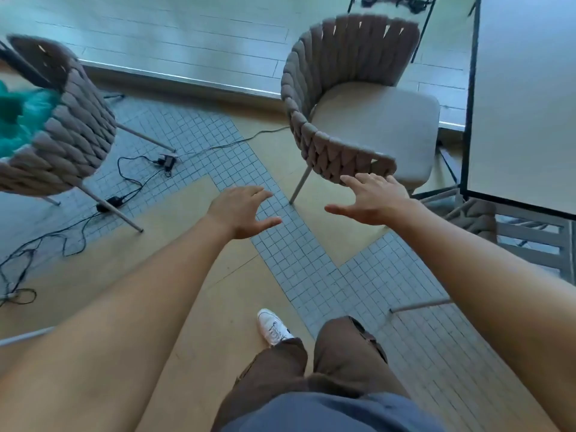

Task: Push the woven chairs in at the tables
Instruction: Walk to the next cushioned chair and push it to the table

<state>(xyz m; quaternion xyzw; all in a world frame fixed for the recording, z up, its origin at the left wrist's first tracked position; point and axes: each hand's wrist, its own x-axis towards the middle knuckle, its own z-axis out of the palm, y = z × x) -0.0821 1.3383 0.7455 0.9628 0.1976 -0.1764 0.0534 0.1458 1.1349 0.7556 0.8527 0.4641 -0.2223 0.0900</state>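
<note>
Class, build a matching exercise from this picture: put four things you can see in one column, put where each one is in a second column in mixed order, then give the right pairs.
Things
1. right hand
2. left hand
3. white table
4. black cables

Places
A. on the floor by the left chair
B. at the near chair's woven armrest
C. right of the near chair
D. open, above the tiled floor strip

Pairs: 1-B, 2-D, 3-C, 4-A
</note>
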